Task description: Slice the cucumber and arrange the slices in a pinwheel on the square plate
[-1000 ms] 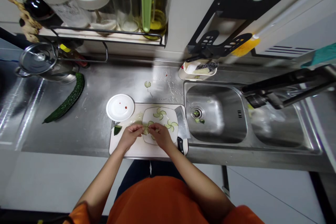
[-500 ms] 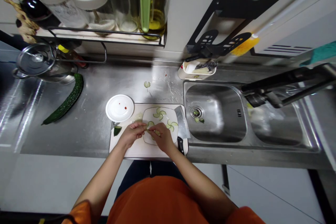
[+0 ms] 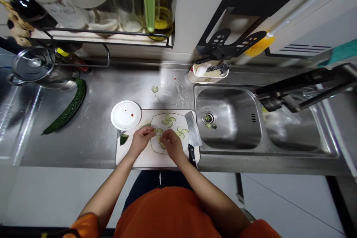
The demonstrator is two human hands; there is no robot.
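Note:
My left hand (image 3: 142, 139) pinches a small pale green cucumber slice (image 3: 154, 131) at its fingertips, over the left side of a white square plate (image 3: 182, 118). Close by on the right, my right hand (image 3: 172, 143) has thumb and fingers pressed together above the plate; whatever they hold is too small to make out. Curved cucumber slices (image 3: 169, 120) form pinwheels at the plate's top and right (image 3: 182, 132), with more slices partly under my hands. The plate rests on a white cutting board (image 3: 139, 161). Along the board's right edge lies a cleaver (image 3: 193, 130).
A white dish (image 3: 126, 116) with red bits overlaps the board's upper left, above a cucumber end (image 3: 124, 139). A whole cucumber (image 3: 69, 111) and a lidded pot (image 3: 35, 65) stand left. The sink (image 3: 228, 119) is right, under a black faucet (image 3: 301, 83).
My hands have moved apart from where their fingertips met over the plate. The left keeps the slice, and the right has drawn slightly to the right.

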